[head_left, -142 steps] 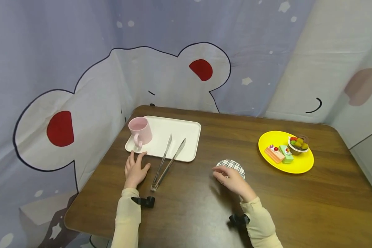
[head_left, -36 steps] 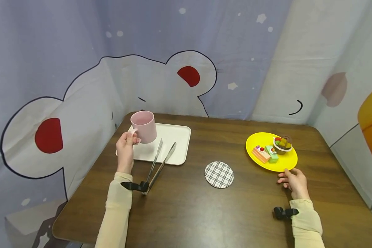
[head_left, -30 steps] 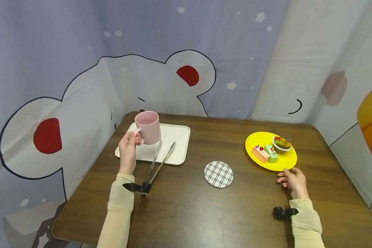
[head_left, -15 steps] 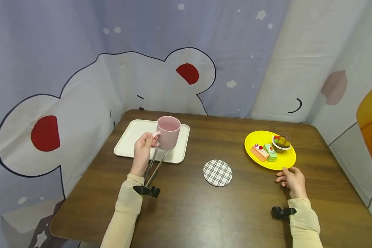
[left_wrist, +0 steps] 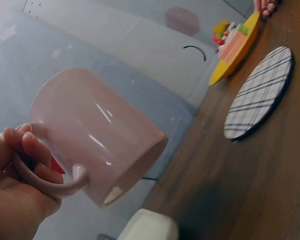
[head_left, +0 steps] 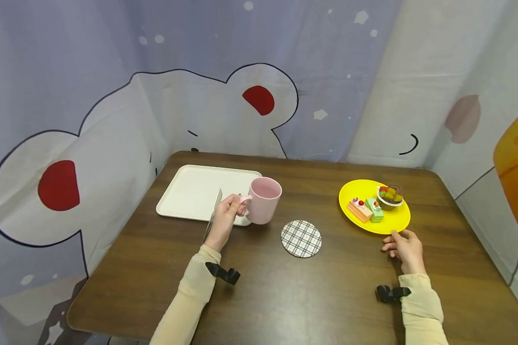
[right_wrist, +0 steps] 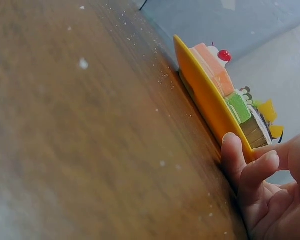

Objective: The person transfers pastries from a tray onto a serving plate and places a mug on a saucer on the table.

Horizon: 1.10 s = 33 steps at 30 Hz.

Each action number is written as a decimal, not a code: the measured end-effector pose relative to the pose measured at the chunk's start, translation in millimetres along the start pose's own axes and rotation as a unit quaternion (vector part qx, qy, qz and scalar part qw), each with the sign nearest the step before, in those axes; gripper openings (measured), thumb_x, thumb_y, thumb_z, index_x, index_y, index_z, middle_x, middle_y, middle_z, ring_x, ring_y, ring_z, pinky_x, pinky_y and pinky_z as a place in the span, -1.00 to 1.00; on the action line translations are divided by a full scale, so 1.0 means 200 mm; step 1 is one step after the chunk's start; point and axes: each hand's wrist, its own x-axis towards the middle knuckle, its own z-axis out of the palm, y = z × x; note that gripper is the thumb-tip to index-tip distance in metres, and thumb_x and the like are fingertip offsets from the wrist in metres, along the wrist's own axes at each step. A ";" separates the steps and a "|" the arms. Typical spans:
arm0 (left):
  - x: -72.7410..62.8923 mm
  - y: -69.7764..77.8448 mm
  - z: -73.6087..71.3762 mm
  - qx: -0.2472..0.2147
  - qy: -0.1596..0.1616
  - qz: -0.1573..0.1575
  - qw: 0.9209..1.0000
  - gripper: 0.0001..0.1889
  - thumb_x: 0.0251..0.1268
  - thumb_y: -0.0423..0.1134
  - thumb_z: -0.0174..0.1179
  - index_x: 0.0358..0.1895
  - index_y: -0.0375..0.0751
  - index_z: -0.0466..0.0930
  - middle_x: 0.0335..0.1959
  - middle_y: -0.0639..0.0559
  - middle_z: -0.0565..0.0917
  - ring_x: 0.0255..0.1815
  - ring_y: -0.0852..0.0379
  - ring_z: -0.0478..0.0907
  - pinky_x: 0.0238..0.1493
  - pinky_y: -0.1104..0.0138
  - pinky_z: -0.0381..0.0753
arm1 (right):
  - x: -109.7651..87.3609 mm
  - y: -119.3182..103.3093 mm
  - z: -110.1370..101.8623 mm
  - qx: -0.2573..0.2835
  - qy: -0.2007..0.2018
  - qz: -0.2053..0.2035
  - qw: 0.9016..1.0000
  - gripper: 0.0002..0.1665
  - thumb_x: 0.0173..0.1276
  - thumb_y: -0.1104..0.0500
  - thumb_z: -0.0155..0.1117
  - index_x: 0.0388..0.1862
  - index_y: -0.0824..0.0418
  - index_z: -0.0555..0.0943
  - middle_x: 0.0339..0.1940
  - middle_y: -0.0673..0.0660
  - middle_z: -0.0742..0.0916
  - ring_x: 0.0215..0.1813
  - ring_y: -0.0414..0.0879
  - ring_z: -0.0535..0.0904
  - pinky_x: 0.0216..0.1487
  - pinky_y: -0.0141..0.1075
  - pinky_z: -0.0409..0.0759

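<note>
My left hand (head_left: 226, 218) grips the pink mug (head_left: 265, 203) by its handle. The mug is held upright above the table, near the right end of the white tray (head_left: 190, 191). In the left wrist view, the fingers curl through the handle and the mug's base is off the table. To its right lies a round plaid coaster (head_left: 301, 238). My right hand (head_left: 406, 249) pinches the near rim of the yellow plate (head_left: 397, 223), thumb at the top and fingertips below in the right wrist view. On that plate sit an orange cake slice (head_left: 359, 210), a green cake piece (head_left: 374, 211) and a fruit-topped cup dessert (head_left: 389, 197).
Metal tongs (head_left: 218, 199) lie across the tray's front edge, mostly hidden behind my left hand. The brown wooden table (head_left: 302, 297) ends against a patterned curtain (head_left: 198, 110) at the back.
Earlier the mug stood on the tray; my left hand has lifted it and carried it right, towards the coaster. My right hand has gone from over the coaster to the plate's rim.
</note>
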 end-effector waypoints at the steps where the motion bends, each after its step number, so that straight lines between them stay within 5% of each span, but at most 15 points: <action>1: 0.00 -0.01 0.01 -0.004 -0.002 -0.002 1.000 -0.75 0.56 -0.28 -0.16 -0.29 -0.33 0.43 -0.54 0.15 0.37 -0.46 0.30 0.35 -0.29 0.46 0.43 | 0.00 0.00 0.00 0.001 0.000 -0.001 1.000 -0.22 0.57 0.04 -0.16 0.50 0.44 -0.17 -0.62 -0.21 0.63 -0.59 -0.32 0.59 -0.59 -0.47 0.49; 19: 0.00 -0.11 0.25 -0.013 -0.058 -0.034 0.998 -0.70 0.55 -0.28 -0.14 -0.24 -0.49 0.45 -0.53 0.12 0.37 -0.47 0.28 0.33 -0.27 0.47 0.46 | 0.01 0.01 0.00 0.001 0.014 0.003 1.000 -0.22 0.56 0.02 -0.14 0.50 0.43 -0.14 -0.62 -0.20 0.63 -0.59 -0.31 0.59 -0.59 -0.46 0.50; 33: 0.01 -0.15 0.40 -0.050 -0.095 -0.035 0.994 -0.73 0.53 -0.29 -0.12 -0.36 -0.36 0.42 -0.57 0.12 0.36 -0.47 0.28 0.33 -0.27 0.44 0.43 | 0.02 0.01 0.00 -0.003 0.023 -0.003 1.000 -0.21 0.56 0.02 -0.12 0.50 0.44 -0.13 -0.63 -0.19 0.62 -0.60 -0.32 0.59 -0.60 -0.48 0.49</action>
